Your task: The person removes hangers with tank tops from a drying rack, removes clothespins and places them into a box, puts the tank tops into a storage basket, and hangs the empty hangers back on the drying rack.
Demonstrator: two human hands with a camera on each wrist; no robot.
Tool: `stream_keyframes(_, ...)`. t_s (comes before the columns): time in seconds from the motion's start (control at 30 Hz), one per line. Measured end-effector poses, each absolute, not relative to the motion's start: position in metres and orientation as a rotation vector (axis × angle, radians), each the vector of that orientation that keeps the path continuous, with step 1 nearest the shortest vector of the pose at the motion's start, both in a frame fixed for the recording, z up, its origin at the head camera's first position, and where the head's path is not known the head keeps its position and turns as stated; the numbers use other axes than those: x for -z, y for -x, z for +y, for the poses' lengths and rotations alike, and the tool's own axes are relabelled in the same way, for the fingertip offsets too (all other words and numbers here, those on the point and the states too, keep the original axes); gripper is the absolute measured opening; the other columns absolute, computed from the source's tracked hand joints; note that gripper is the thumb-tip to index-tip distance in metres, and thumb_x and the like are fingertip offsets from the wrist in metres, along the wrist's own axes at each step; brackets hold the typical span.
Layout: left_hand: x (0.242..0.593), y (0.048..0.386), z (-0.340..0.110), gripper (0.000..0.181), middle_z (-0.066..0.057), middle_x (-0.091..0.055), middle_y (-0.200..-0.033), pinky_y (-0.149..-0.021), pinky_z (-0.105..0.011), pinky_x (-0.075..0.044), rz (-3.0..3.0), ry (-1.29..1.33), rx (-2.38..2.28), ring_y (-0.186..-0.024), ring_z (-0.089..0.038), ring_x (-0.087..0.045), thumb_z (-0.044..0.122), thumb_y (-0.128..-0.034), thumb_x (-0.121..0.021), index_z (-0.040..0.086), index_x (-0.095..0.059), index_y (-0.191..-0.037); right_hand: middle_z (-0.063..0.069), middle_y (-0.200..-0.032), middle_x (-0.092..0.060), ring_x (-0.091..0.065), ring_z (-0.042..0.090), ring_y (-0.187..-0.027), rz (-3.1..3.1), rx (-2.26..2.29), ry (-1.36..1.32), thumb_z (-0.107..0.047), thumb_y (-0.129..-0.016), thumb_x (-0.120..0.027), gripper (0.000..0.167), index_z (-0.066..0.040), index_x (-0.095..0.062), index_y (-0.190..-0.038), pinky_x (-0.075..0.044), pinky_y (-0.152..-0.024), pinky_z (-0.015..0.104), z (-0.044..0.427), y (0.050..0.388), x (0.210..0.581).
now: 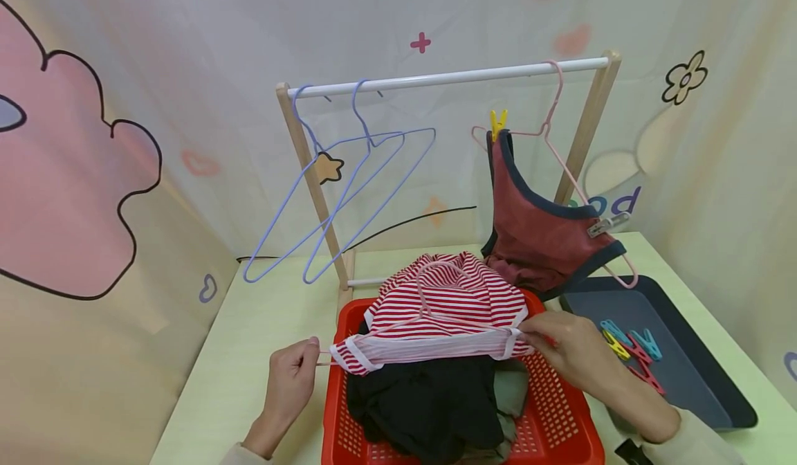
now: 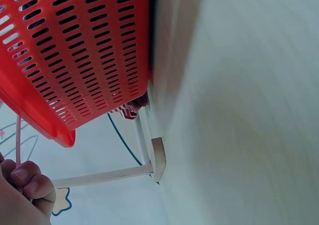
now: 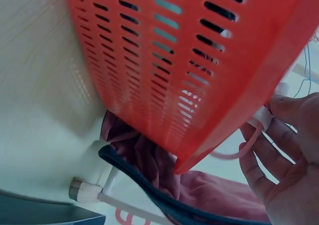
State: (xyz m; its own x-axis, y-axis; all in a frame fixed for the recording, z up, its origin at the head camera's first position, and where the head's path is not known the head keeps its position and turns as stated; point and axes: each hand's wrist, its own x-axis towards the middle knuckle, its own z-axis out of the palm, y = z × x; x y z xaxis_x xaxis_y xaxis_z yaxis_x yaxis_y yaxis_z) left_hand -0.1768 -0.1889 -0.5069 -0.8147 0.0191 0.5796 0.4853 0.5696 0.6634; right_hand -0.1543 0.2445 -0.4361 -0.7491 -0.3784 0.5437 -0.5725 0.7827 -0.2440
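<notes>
Head view: I note left hand (image 1: 292, 375) gripping the pink hanger (image 1: 425, 309), right hand (image 1: 563, 346) pinching the striped top (image 1: 457, 306) by a strap (image 1: 513, 344), all above the red basket (image 1: 560, 409). Dressing the hanger seems underway; next calls for settling that strap.

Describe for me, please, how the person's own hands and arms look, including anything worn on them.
The left hand and right hand are bare, with no gloves showing. The left sleeve and right sleeve are pale cream and look plain, ending short of the hands. A small black item shows beside the right cuff; what it is, I cannot tell.
</notes>
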Motion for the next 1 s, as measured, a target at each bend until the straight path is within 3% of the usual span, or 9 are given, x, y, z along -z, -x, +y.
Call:
stream_keyframes(0.4,0.509,0.178,-0.193,0.052,0.009,-0.025,-0.049,-0.041,-0.014,-0.018,-2.165,0.416,1.150,-0.050,0.005,-0.019,-0.003,-0.0932,-0.055,0.017,-0.034,-0.051,-0.003,-0.085,-0.074,-0.066,0.008,-0.071,-2.449,-0.568,-0.588,0.001,-0.068,-0.083,0.027,-0.016,-0.075,-0.087,-0.055,-0.060,0.028,0.269,0.149,0.445)
stream_keyframes(0.8,0.509,0.177,-0.194,0.052,0.008,-0.023,-0.049,-0.042,-0.013,-0.016,-2.156,0.376,1.131,-0.051,0.007,-0.017,-0.009,-0.0912,-0.054,0.014,-0.032,-0.050,-0.012,-0.081,-0.066,-0.056,0.000,-0.069,-2.577,-0.574,-0.447,-0.008,-0.077,-0.080,0.016,-0.020,-0.073,-0.084,-0.048,-0.062,0.029,0.283,0.151,0.459)
stream_keyframes(1.0,0.493,0.167,-0.187,0.051,0.005,-0.024,-0.046,-0.043,-0.013,-0.015,-2.123,0.376,1.159,-0.052,0.008,-0.016,-0.013,-0.0902,-0.051,0.010,-0.031,-0.050,-0.008,-0.082,-0.067,-0.052,0.001,-0.068,-2.679,-0.649,-0.371,-0.010,-0.083,-0.075,0.008,-0.016,-0.073,-0.088,-0.043,-0.060,0.025,0.280,0.152,0.453)
